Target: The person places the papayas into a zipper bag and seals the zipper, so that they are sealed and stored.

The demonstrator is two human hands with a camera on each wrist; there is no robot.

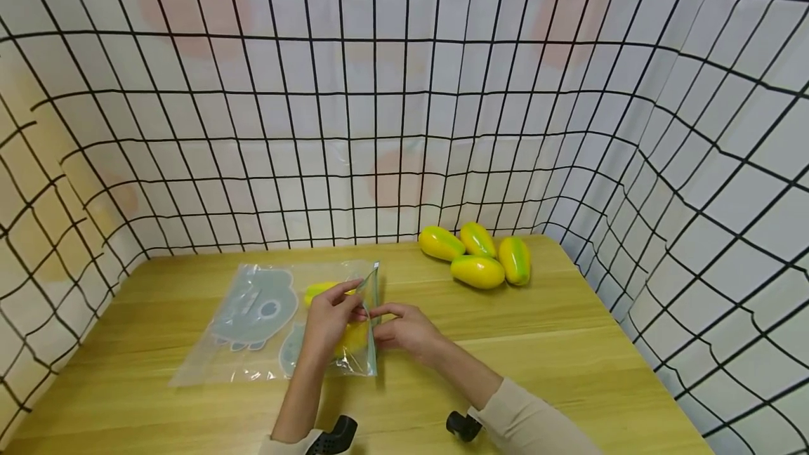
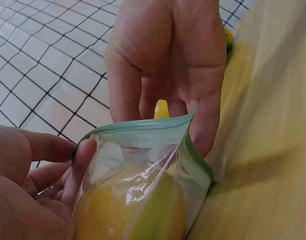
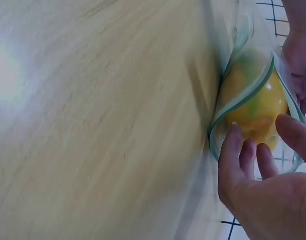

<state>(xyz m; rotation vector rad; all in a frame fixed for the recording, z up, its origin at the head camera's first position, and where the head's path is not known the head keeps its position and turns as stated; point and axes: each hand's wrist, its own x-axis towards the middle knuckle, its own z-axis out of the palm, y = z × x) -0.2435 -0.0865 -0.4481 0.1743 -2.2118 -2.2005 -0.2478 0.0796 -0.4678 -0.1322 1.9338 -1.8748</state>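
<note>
A clear zip bag [image 1: 196, 371] with grey-blue cartoon prints lies on the table, its green zip edge [image 1: 372, 364] facing right. My left hand [image 1: 325, 325] pinches that edge at the far side of the mouth. Just inside the parted mouth sits a glossy yellow mango [image 3: 265, 107] with a green streak, showing through the plastic. Another yellow mango [image 1: 319, 291] is farther in, partly covered by my left hand. My right hand [image 1: 411, 332] is at the mouth, its loosely bent fingers [image 3: 232, 155] by the mango's end and the green rim, gripping nothing.
Several more yellow-green mangoes [image 1: 477, 271] lie grouped at the table's back right. Black wire mesh [image 1: 404, 139] in front of pale sheeting encloses the back and sides of the wooden table [image 1: 537, 357].
</note>
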